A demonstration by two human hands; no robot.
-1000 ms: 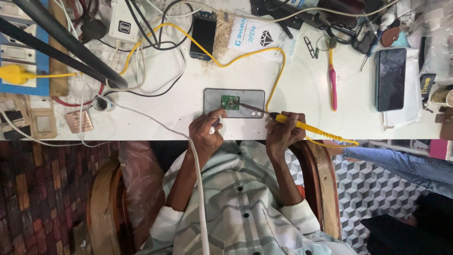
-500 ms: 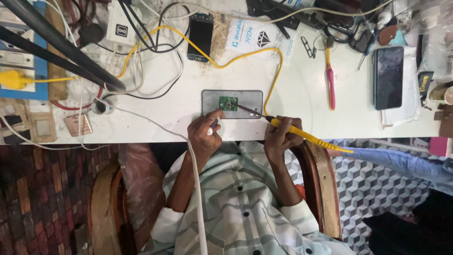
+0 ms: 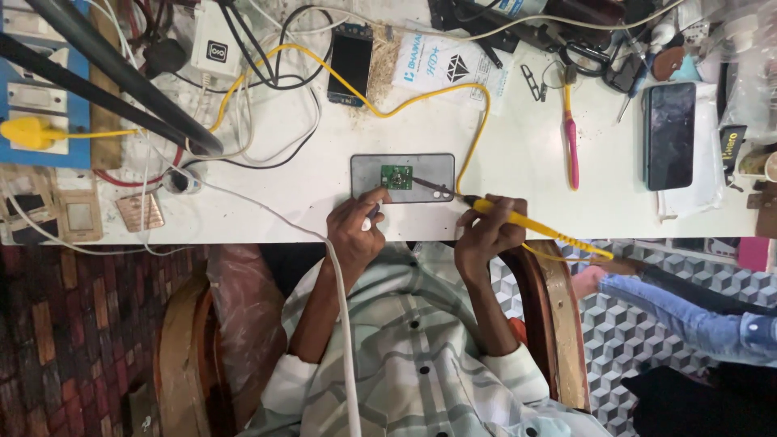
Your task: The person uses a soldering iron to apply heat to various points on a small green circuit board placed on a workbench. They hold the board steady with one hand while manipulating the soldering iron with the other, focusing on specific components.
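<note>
A small green circuit board (image 3: 396, 176) lies on a grey rectangular plate (image 3: 433, 166) near the front edge of the white table (image 3: 526, 202). My left hand (image 3: 356, 231) rests at the plate's lower left corner, fingertips at the board, pinching a small white piece. A white cable (image 3: 344, 324) runs along that forearm. My right hand (image 3: 486, 235) grips a yellow soldering iron (image 3: 526, 224) like a pen. Its dark tip reaches over the plate to just right of the board. The iron's yellow cord (image 3: 477, 121) loops back across the table.
A dark phone (image 3: 350, 63) and tangled cables lie behind the plate, a blue switch board (image 3: 36, 129) with a yellow plug at left. To the right are a pink-handled tool (image 3: 571, 154), another black phone (image 3: 669, 135) and small tools. Another person's blue sleeve (image 3: 688, 316) shows lower right.
The soldering iron's tip has moved left from the plate's right edge to just beside the green board. My left hand stays at the board.
</note>
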